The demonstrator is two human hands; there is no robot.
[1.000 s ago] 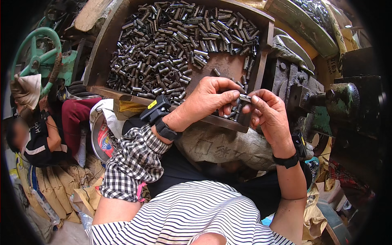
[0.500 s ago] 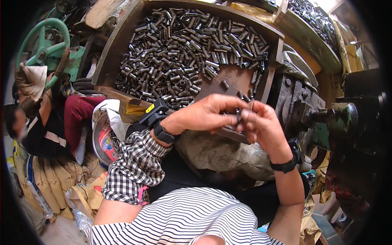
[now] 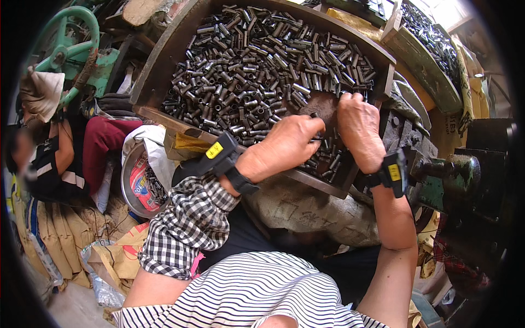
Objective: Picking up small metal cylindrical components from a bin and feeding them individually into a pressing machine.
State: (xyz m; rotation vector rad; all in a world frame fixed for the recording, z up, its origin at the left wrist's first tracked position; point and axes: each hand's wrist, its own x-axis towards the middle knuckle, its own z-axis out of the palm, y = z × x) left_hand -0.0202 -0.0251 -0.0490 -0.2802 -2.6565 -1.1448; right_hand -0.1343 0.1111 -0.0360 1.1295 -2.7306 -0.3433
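Hands have separated since the earlier frames, where their fingertips met over the near right corner of the wooden tray (image 3: pixel 156 116), around a small metal piece. Right hand (image 3: pixel 360 130) has gone forward to the right-hand edge of the heap of metal tubes (image 3: pixel 257 68); its knuckles are up and its fingers bend down toward the tubes. Left hand (image 3: pixel 289 146) has drawn away to the left and sits above the near part of the tray, back of the hand uppermost.

Grip, right: fingertips hidden behind the hand; cannot tell whether it is holding a tube. Grip, left: thumb and forefinger show a small gap, other fingers out of sight beneath; cannot tell whether anything is held. One dark tube shows by the left forefinger, contact unclear.

Location of parts: main heap fills the far and left portions of the tray; a smaller group of loose tubes (image 3: pixel 334 162) lies in the near right corner, between the two wrists.

Reading (judgement): joint handling of a single piece has given way to each hand working separately, the right one at the supply of tubes.
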